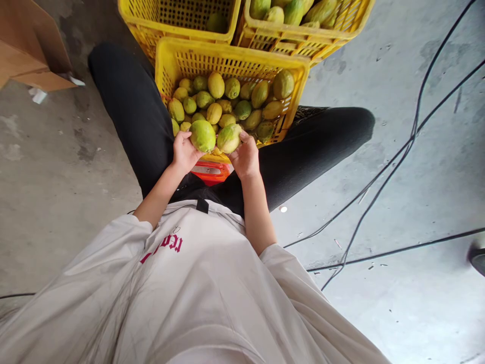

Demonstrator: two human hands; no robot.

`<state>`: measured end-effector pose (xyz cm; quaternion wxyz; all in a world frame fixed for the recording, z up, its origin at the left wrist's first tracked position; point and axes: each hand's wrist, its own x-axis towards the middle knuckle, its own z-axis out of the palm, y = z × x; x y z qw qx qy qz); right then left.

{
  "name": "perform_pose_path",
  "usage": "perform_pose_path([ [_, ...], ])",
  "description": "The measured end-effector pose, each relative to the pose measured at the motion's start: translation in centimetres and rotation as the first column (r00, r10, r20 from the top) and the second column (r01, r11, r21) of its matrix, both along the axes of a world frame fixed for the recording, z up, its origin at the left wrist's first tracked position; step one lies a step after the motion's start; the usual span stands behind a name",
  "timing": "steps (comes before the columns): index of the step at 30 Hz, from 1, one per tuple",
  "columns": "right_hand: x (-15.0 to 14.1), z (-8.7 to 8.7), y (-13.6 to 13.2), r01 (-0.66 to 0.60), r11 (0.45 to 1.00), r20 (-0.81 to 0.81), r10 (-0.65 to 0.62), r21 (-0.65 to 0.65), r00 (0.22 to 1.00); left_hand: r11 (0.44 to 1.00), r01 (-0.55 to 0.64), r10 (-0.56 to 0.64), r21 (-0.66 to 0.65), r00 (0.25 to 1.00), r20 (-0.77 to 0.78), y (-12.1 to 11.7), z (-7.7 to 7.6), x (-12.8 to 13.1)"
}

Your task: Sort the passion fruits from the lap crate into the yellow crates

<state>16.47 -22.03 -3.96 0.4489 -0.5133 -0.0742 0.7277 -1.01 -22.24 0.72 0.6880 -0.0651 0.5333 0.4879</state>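
Observation:
My left hand [186, 153] is closed around the side of a smooth, bright-green oval fruit [202, 136]. In my right hand [245, 154] is a paler yellow-green fruit [229, 138] with blotchy skin, gripped between thumb and fingers. The two fruits are side by side, a small gap between them, above the near rim of a yellow plastic crate [235, 54]. Inside that crate lie many similar green and yellow fruits [215, 85]. Their exact kind is hard to tell. Some of my fingers are hidden behind the fruits.
Behind stand a second yellow crate [178, 26] with a dark green fruit [217, 23] and a third crate [303, 31] holding longer green-yellow fruits [293, 11]. A red object [212, 173] sits between my legs. A cardboard box [32, 45] is far left; black cables [411, 136] cross the right floor.

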Motion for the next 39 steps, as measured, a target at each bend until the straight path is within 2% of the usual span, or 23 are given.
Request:
perform_pose_path([
  [4,0.0,-0.2,-0.2,-0.007,1.000,0.040,0.007,-0.002,0.999,0.998,0.049,-0.048,0.026,0.999,-0.023,-0.1,-0.2,0.2],
  [9,0.3,-0.8,-0.5,0.036,0.998,0.036,-0.034,-0.045,0.999,0.994,0.104,-0.100,0.023,0.987,-0.127,-0.4,-0.7,0.2],
  [17,0.3,-0.9,-0.6,0.005,0.999,0.046,-0.006,0.033,0.999,0.990,0.141,-0.143,-0.027,0.986,-0.083,-0.6,-0.9,-0.2],
  [23,0.5,-0.5,-0.3,0.061,0.997,-0.022,-0.060,0.039,0.998,0.994,0.107,-0.106,0.034,0.994,-0.030,-0.1,-0.1,0.1],
  [28,0.6,-0.7,0.0,0.087,0.996,-0.070,-0.085,0.033,0.994,0.999,0.050,-0.050,-0.001,0.998,0.035,0.0,-0.3,0.0],
  [35,0.3,-1.2,-0.4,0.052,0.995,0.045,-0.056,0.088,0.997,0.999,0.053,-0.052,0.013,0.996,-0.068,-0.1,-0.6,0.5],
  [39,0.2,-1.4,-0.6,0.015,0.992,0.070,-0.024,0.126,0.997,0.995,0.086,-0.092,-0.050,0.988,-0.122,-0.1,-0.2,0.5],
])
